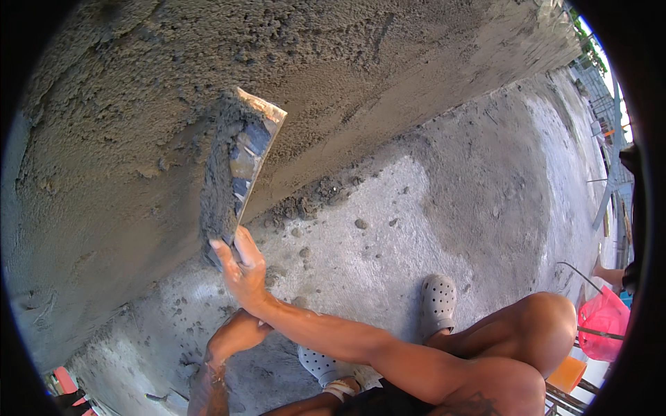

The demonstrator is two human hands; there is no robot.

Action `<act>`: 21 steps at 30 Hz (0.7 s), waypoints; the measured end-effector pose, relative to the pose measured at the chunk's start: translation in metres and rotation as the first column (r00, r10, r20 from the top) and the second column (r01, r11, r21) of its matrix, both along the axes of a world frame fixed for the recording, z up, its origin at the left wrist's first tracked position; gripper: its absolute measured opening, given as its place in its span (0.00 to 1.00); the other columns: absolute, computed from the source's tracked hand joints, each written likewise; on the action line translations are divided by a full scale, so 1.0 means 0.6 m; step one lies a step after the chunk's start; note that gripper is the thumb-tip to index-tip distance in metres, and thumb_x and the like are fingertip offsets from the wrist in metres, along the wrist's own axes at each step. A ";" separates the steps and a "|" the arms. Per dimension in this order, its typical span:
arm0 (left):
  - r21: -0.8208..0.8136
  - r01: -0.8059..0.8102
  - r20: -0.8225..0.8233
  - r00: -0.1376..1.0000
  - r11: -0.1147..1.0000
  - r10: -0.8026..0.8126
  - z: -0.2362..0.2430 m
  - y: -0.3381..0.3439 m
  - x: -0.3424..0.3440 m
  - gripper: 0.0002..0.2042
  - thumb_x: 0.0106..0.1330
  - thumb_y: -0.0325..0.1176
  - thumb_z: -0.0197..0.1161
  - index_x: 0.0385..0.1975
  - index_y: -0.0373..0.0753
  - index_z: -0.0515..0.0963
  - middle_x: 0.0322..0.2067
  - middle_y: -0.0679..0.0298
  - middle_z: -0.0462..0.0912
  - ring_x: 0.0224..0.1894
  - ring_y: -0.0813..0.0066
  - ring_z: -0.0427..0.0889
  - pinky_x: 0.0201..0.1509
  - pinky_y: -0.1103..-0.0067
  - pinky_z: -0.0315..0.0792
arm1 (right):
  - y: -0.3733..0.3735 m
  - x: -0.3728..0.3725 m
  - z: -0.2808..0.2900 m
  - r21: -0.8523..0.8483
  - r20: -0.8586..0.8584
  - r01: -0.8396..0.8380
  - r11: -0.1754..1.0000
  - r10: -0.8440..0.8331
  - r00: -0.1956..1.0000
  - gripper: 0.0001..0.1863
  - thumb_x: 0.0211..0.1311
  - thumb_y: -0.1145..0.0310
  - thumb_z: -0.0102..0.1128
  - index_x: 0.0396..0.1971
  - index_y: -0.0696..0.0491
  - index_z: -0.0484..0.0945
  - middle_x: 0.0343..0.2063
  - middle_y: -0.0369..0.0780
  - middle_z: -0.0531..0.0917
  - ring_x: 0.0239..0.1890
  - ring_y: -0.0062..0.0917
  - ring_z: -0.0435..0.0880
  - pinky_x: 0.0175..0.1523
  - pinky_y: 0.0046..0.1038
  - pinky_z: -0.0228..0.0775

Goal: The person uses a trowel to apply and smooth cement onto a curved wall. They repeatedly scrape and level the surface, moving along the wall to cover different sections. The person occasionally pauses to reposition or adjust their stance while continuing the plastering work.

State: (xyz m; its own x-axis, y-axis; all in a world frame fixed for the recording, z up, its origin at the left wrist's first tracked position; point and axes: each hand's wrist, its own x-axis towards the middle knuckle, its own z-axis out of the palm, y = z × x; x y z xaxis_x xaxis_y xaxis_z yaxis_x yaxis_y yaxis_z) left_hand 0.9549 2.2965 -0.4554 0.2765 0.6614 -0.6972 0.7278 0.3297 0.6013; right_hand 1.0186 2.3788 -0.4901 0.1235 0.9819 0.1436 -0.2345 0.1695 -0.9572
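Where one trowel (239, 166) meets wall (125, 104) — two hands (243, 267), one gripping.

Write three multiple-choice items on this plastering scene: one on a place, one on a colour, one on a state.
1. Where is the trowel's blade?
A. Flat on the floor
B. Against the rough wall
C. In the pink bag

2. What colour are the perforated clogs?
A. Black
B. Red
C. Pale grey

3. How is the trowel?
A. Clean and dry
B. Loaded with wet grey mortar
C. Snapped in half

Key: 1 B, the right hand presses the trowel to the wall. 2 C, both clogs on the concrete floor are pale grey. 3 B, mortar cakes the blade's wall side.
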 end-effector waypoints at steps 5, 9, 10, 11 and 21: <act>-0.169 -0.229 -0.025 0.973 0.959 0.228 0.238 -0.044 -0.087 0.17 0.70 0.42 0.63 0.47 0.32 0.82 0.38 0.50 0.88 0.48 0.63 0.87 0.53 0.68 0.78 | -0.078 0.102 -0.016 -0.151 -0.145 -0.501 0.852 0.482 0.864 0.13 0.70 0.68 0.65 0.47 0.61 0.80 0.37 0.34 0.80 0.38 0.15 0.74 0.42 0.21 0.69; 0.579 -0.637 0.282 0.742 0.509 0.608 0.294 -0.061 -0.109 0.25 0.74 0.49 0.60 0.57 0.32 0.77 0.48 0.50 0.85 0.53 0.61 0.84 0.53 0.64 0.79 | -0.114 0.128 -0.020 -0.179 -0.171 -0.779 0.601 0.761 0.626 0.20 0.70 0.60 0.64 0.54 0.59 0.80 0.44 0.42 0.85 0.46 0.22 0.80 0.51 0.27 0.74; 0.598 -0.669 0.364 0.717 0.441 0.594 0.291 -0.062 -0.109 0.25 0.74 0.49 0.59 0.58 0.31 0.75 0.48 0.51 0.85 0.53 0.63 0.84 0.53 0.66 0.79 | -0.123 0.124 -0.014 -0.227 -0.147 -0.825 0.517 0.819 0.554 0.21 0.70 0.59 0.65 0.55 0.58 0.80 0.44 0.41 0.86 0.45 0.22 0.81 0.51 0.27 0.75; 0.607 -0.694 0.401 0.688 0.387 0.605 0.284 -0.062 -0.109 0.26 0.75 0.48 0.58 0.59 0.30 0.74 0.49 0.51 0.84 0.53 0.64 0.83 0.52 0.68 0.80 | -0.131 0.117 -0.006 -0.231 -0.100 -0.848 0.477 0.855 0.509 0.21 0.70 0.58 0.65 0.55 0.56 0.81 0.45 0.41 0.86 0.45 0.22 0.81 0.50 0.28 0.76; 0.644 -0.757 0.356 0.428 0.113 0.831 0.367 -0.227 -0.146 0.20 0.79 0.42 0.50 0.57 0.30 0.73 0.44 0.57 0.84 0.46 0.70 0.86 0.52 0.70 0.80 | -0.147 0.016 0.078 -0.160 0.229 -0.970 0.182 0.963 0.143 0.25 0.63 0.51 0.67 0.55 0.51 0.83 0.49 0.42 0.87 0.48 0.28 0.85 0.50 0.31 0.78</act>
State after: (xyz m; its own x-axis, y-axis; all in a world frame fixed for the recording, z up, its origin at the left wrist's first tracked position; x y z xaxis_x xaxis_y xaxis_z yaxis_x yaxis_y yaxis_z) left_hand 0.8670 2.1601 -0.2351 -0.7270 0.6846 0.0520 0.3589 0.3143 0.8789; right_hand 1.0279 2.2908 -0.4435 -0.9630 0.2692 0.0095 -0.0111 -0.0043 -0.9999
